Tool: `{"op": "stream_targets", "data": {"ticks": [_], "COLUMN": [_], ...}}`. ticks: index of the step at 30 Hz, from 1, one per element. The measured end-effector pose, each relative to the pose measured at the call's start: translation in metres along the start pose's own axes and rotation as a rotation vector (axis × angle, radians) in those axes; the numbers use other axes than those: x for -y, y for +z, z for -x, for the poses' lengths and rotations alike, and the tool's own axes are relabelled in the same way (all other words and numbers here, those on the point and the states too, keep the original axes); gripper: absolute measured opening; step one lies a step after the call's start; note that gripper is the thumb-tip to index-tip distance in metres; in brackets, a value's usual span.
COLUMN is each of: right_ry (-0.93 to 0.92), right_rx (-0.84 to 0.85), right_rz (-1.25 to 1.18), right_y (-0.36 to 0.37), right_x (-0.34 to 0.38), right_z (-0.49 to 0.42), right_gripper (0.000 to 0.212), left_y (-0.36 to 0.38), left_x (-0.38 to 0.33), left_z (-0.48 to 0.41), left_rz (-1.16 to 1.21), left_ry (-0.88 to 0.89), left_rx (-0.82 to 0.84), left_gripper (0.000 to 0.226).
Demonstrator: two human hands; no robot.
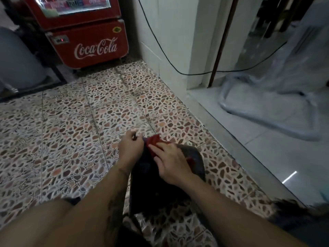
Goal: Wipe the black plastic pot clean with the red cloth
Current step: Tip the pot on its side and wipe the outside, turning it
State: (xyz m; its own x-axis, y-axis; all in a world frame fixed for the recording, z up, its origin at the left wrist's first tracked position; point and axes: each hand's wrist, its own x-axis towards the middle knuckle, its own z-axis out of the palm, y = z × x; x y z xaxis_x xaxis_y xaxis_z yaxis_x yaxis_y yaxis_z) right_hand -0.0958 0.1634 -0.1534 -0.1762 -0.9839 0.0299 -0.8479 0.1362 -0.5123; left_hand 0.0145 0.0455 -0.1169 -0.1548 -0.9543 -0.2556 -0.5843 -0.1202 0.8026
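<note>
You held the black plastic pot (pixel 194 157) low over the pebble-patterned tile floor (pixel 71 131), between your two forearms, with its dusty grey side turned toward the right and its dark body running back toward your knees. Your left hand (pixel 130 148) was curled closed at the pot's far left edge, fingers tucked in, gripping that edge as far as the dim light let it be seen. Your right hand (pixel 171 162) lay flat across the top of the pot, fingers stretched forward and pressed down on the red cloth (pixel 154 139), which was bunched at the pot's far end and touched both hands; a small scrap of red also showed just past your right knuckles. Well beyond the pot, a red Coca-Cola cooler (pixel 89 38) stood against the back of the floor, and a black cable (pixel 169 63) hung across the white wall (pixel 170 32) to the right. A pale sheet (pixel 270 111) lay on the raised white floor beside it.
</note>
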Motion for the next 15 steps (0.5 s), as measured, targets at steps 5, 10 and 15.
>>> {"op": "stream_targets", "data": {"ticks": [5,10,15], "right_ry": [0.206,0.453,0.544], "right_rx": [0.037,-0.010,0.043], "right_rz": [0.037,0.073,0.121], "right_y": [0.017,0.010,0.003], "right_x": [-0.031,-0.071,-0.076], "right_z": [0.006,-0.007,-0.016], "right_gripper": [0.063,0.062,0.061], "left_y": [-0.009,-0.001,0.007], "left_x": [0.023,0.043,0.041], "left_z": [0.012,0.034,0.026], "left_rz": [-0.169,-0.195,-0.130], "left_ry": [0.097,0.257,0.259], "left_rx": [0.146,-0.030,-0.119], "left_gripper": [0.057,0.052,0.047]}}
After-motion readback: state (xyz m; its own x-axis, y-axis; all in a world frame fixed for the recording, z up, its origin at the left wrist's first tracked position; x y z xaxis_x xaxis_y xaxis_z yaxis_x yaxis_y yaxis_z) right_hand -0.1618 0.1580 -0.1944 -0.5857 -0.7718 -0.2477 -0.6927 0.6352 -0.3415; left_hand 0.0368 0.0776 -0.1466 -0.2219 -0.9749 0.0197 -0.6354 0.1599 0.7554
